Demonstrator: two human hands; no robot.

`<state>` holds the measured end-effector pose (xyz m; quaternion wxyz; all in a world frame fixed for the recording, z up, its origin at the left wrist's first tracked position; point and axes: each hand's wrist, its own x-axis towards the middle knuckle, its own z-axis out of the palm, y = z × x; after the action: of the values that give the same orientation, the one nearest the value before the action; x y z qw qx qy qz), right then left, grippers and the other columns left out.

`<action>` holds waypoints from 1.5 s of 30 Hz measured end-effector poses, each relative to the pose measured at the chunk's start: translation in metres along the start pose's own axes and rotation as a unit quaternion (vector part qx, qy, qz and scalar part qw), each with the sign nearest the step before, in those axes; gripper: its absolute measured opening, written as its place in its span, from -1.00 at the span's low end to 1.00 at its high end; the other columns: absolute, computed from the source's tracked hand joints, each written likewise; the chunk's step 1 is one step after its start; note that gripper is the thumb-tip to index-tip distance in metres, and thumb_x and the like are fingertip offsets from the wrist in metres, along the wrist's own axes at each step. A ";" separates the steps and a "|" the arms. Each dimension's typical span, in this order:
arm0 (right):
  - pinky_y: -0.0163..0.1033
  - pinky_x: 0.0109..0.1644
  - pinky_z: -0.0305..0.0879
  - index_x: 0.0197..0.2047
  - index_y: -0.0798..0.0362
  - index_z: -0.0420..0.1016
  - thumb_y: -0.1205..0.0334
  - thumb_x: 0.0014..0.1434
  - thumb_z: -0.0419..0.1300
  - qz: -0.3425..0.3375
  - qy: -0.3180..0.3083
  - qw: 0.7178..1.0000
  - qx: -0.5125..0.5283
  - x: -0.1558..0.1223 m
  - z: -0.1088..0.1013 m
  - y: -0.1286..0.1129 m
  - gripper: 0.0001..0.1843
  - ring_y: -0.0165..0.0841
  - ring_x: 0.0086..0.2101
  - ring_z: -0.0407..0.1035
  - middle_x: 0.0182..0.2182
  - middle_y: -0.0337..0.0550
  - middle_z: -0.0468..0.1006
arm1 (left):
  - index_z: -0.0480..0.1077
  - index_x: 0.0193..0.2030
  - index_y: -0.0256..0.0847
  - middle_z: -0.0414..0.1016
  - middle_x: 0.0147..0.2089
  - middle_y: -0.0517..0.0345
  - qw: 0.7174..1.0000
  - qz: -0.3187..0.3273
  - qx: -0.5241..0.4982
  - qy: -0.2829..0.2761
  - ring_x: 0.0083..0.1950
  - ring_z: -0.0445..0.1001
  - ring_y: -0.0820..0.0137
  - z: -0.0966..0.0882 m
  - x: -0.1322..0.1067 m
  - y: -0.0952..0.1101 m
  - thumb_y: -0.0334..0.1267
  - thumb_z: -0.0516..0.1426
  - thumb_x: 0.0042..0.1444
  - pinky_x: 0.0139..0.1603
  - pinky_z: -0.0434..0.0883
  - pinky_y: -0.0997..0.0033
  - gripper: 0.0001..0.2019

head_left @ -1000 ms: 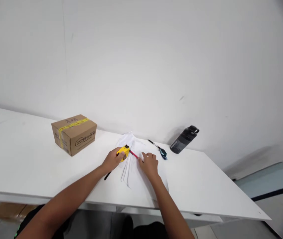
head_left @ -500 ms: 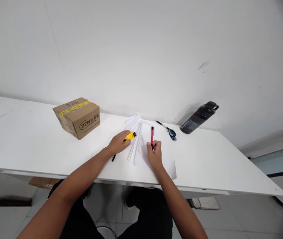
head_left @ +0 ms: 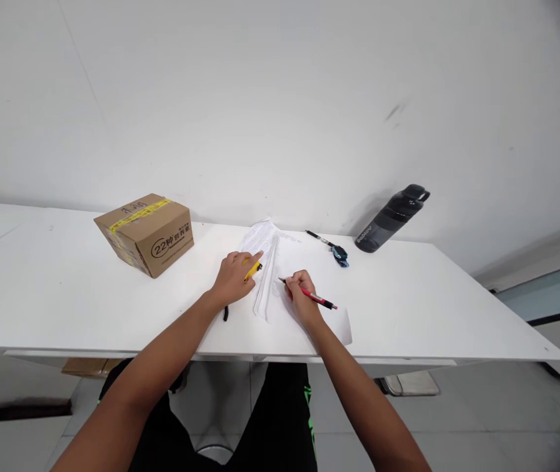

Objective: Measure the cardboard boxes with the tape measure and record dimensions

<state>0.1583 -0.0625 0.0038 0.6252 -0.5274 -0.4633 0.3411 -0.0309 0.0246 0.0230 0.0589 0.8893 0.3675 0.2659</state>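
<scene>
A stack of white papers (head_left: 280, 288) lies on the white table (head_left: 63, 295) in front of me. My right hand (head_left: 302, 292) grips a red pen (head_left: 319, 299) in a writing hold, its tip touching the top sheet. My left hand (head_left: 235, 276) rests at the papers' left edge, fingers curled over a small yellow object (head_left: 253, 267) with the index finger stretched out. A black pen (head_left: 225, 313) lies under my left wrist.
A taped cardboard box (head_left: 145, 231) stands at the left. A dark water bottle (head_left: 392, 218) leans against the wall at the right. A black pen (head_left: 318, 238) and a small dark blue object (head_left: 340, 255) lie behind the papers. Floor shows beyond the table's right end.
My right hand took the red pen from beside the yellow object, raised it upright, then turned it down into a writing hold on the paper. My left hand stayed on the yellow object.
</scene>
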 end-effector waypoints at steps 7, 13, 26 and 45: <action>-0.22 -0.35 0.17 -0.53 0.04 0.46 -0.22 0.21 0.02 0.037 -0.042 0.987 -0.149 -0.003 0.003 -0.009 -0.45 -0.33 -0.50 0.25 -0.61 -0.20 0.38 | 0.42 0.14 0.00 0.34 0.10 0.00 0.999 -0.014 0.036 0.005 0.15 0.21 0.08 0.001 -0.003 0.003 -0.36 0.09 0.06 0.17 0.20 0.01 -0.53; -0.24 -0.31 0.18 -0.59 0.03 0.39 -0.11 0.15 0.11 0.040 -0.082 0.976 -0.200 -0.004 0.006 -0.009 -0.56 -0.32 -0.44 0.30 -0.55 -0.20 0.48 | 0.48 -0.06 0.00 0.36 0.02 -0.01 0.998 -0.047 0.038 0.010 0.15 0.23 0.07 -0.002 0.001 0.007 -0.19 0.17 0.12 0.19 0.16 -0.03 -0.77; -0.23 -0.25 0.20 -0.59 0.04 0.43 -0.05 0.15 0.11 0.039 -0.077 0.978 -0.190 -0.004 0.005 -0.005 -0.59 -0.31 -0.42 0.33 -0.55 -0.20 0.46 | 0.42 0.08 -0.01 0.47 0.08 0.05 0.999 -0.009 0.043 -0.016 0.19 0.29 0.15 -0.002 -0.003 0.008 -0.33 -0.01 0.23 0.24 0.12 -0.07 -0.66; -0.26 -0.33 0.13 -0.61 0.03 0.36 -0.11 0.17 0.09 0.023 -0.073 0.978 -0.195 -0.005 0.004 0.001 -0.54 -0.36 -0.48 0.22 -0.63 -0.27 0.32 | 0.44 -0.16 -0.14 0.49 -0.11 0.06 0.992 -0.089 -0.059 0.068 0.04 0.33 0.17 -0.006 -0.002 0.006 -0.29 0.08 0.14 -0.02 0.37 0.17 -0.84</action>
<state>0.1531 -0.0655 0.0022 0.4668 -0.6232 -0.5531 0.2962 -0.0313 0.0185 0.0297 0.1097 0.8278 0.4320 0.3408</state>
